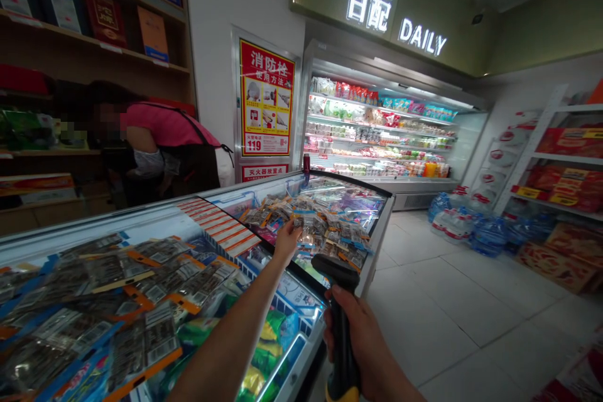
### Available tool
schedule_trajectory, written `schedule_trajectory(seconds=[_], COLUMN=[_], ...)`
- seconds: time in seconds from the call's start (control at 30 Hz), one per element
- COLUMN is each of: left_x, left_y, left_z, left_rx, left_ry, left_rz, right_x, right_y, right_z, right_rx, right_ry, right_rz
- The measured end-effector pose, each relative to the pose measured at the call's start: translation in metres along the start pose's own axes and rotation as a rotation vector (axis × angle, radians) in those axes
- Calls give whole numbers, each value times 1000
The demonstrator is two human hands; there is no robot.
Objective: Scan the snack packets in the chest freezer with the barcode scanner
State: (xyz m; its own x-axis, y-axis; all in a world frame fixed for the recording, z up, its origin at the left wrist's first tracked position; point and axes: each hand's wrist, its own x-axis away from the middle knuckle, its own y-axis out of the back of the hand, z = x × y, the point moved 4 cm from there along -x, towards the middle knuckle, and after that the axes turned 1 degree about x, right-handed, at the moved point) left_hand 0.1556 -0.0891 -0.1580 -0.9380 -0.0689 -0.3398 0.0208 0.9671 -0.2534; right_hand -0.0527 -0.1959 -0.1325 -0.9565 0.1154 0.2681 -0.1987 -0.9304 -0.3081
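Observation:
My right hand (360,326) is wrapped round the grip of a black barcode scanner (336,273), which has yellow at its lower end. The scanner's head faces the packets beyond it. My left arm stretches forward over the freezer, and my left hand (286,244) has its fingers closed at the edge of a clear-fronted flat packet (308,237). Around it lies a pile of similar packets (342,232) on the freezer's glass. A second spread of dark packets with orange and blue edges (155,333) covers the near left part.
Green and yellow bags (266,358) lie inside the chest freezer (372,257). A person in a pink top (169,129) bends at the shelves on the left. Beyond stands a lit fridge (377,132). Large water bottles (487,235) stand on the floor at right.

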Motion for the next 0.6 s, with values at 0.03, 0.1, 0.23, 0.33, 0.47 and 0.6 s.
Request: schedule_trajectory(seconds=[0.03, 0.1, 0.23, 0.33, 0.47, 0.6], left_x=[0, 0, 1, 3, 12, 23], left_y=[1, 2, 3, 4, 1, -8], left_z=[0, 0, 0, -1, -10, -23], left_rx=[9, 34, 56, 66, 91, 93], left_ry=[5, 19, 12, 43, 139, 231], left_rz=[-9, -25, -20, -48, -60, -93], right_x=[0, 1, 4, 7, 9, 7], right_y=[0, 0, 2, 4, 7, 9], right_z=[-1, -1, 3, 6, 15, 29], right_rx=[-4, -17, -50, -76, -119, -160], right_ry=[-9, -24, -42, -87, -121, -110], right_rz=[4, 10, 8, 12, 24, 60])
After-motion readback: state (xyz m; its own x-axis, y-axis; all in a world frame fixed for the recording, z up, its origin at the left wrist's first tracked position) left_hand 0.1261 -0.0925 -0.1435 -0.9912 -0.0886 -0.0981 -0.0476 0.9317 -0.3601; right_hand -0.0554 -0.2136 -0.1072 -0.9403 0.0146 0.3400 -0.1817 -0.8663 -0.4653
